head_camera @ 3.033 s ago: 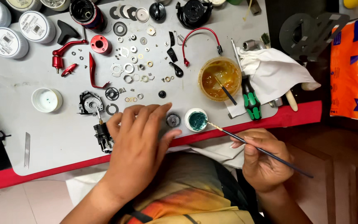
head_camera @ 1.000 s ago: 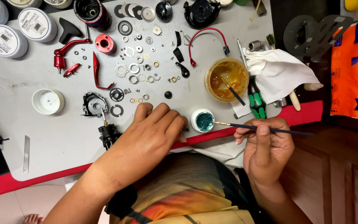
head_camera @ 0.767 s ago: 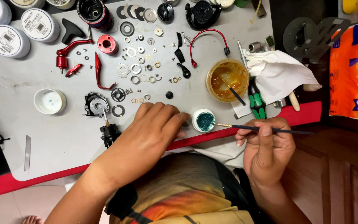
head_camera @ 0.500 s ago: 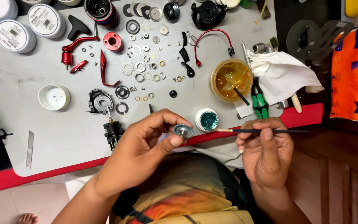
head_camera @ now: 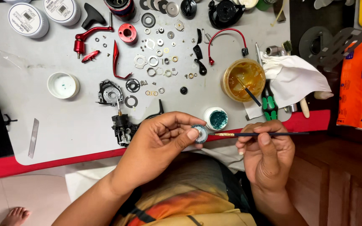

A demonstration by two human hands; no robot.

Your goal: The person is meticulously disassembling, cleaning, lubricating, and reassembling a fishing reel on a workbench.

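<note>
My left hand [head_camera: 160, 140] pinches a small round metal gear [head_camera: 200, 134] between thumb and fingers, just over the table's front edge. My right hand [head_camera: 267, 152] holds a thin dark brush [head_camera: 269, 134] level, its tip touching the gear. A small white pot of green grease [head_camera: 216, 119] stands right behind the gear. A black reel body [head_camera: 122, 127] lies by my left knuckles.
On the grey mat [head_camera: 68, 125] lie several washers and screws, red reel parts [head_camera: 118, 54], a red bail wire [head_camera: 227, 35], a tub of amber grease [head_camera: 243, 79], a green screwdriver [head_camera: 269, 104], white tissue [head_camera: 294, 77], a white lid [head_camera: 63, 85] and white jars [head_camera: 28, 19]. An orange bag [head_camera: 361, 83] is at right.
My left hand has lifted the gear off the mat and turned it toward the brush. My right hand has brought the brush tip from the green pot onto the gear.
</note>
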